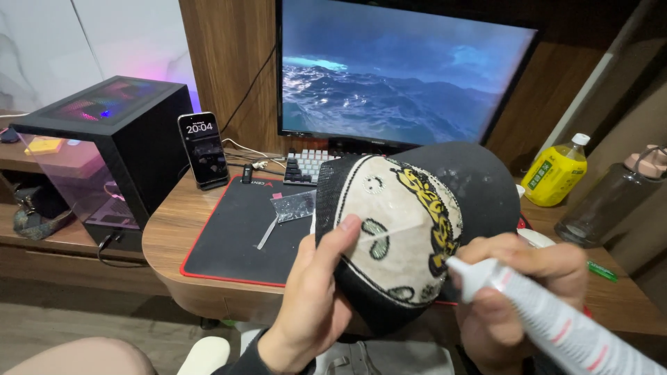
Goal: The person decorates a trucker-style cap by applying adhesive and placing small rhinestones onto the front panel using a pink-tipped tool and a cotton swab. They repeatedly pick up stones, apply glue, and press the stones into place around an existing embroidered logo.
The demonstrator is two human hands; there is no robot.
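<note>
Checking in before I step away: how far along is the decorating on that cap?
Several patches already sit on the cap. The left hand holds it; the right hand aims a glue tube at the front. A small bag of pieces waits on the mat.

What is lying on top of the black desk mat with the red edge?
On the desk mat lie a small clear plastic bag and a thin metal tool. The cap, held by the left hand, covers the mat's right part, so anything there is hidden.
</note>
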